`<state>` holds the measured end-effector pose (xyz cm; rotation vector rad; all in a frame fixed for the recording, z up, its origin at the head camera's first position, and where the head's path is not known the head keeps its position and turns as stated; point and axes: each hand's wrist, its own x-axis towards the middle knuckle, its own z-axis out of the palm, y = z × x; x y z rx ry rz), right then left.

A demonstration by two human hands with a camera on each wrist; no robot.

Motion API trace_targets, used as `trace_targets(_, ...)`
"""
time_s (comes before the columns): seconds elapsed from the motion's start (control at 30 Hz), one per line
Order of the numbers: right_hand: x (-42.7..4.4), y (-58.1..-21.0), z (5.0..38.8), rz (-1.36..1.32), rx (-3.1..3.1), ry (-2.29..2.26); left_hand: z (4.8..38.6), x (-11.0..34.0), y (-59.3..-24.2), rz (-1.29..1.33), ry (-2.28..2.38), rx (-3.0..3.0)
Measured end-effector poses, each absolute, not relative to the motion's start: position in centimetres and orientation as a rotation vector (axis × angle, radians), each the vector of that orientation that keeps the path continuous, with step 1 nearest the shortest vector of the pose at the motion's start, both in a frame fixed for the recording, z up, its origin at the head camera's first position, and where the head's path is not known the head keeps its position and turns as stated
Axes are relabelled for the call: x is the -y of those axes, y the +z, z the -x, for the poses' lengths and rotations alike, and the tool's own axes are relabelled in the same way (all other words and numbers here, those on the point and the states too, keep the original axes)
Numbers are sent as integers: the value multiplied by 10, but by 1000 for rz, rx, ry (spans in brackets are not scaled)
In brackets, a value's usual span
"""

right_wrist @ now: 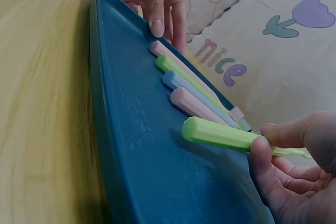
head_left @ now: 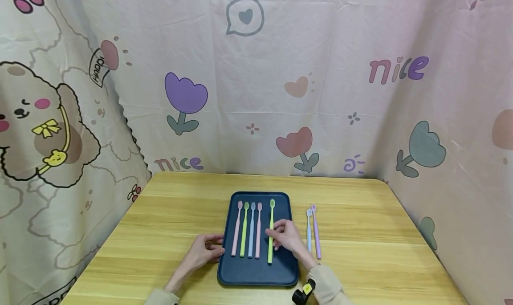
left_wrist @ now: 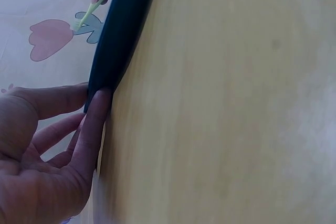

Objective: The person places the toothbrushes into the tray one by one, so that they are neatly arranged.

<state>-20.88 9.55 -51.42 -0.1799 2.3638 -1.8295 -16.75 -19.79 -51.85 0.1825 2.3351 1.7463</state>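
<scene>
My right hand (head_left: 288, 239) pinches a green toothbrush (right_wrist: 226, 135) by its handle between thumb and fingers, over the right part of a dark blue tray (head_left: 256, 274). In the right wrist view the handle end sits a little above the tray surface. To its left, a pink toothbrush (head_left: 237, 233), a green one (head_left: 244, 236), a blue one (head_left: 251, 236) and another pink one (head_left: 258, 236) lie in a row on the tray, heads pointing away. My left hand (head_left: 203, 252) holds the tray's left rim, thumb over the edge and fingers along the outside.
On the wooden table (head_left: 360, 233), right of the tray, lie a light blue toothbrush (head_left: 309, 229) and a purple toothbrush (head_left: 316, 233), partly beside my right wrist. A patterned curtain (head_left: 248, 64) hangs behind the table and along both sides.
</scene>
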Motion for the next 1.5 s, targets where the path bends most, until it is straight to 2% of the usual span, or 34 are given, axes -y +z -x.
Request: trace_targets(1.5,-86,-528,217,184,-2517,-1669,170,199,-521,-212,1750,-2323)
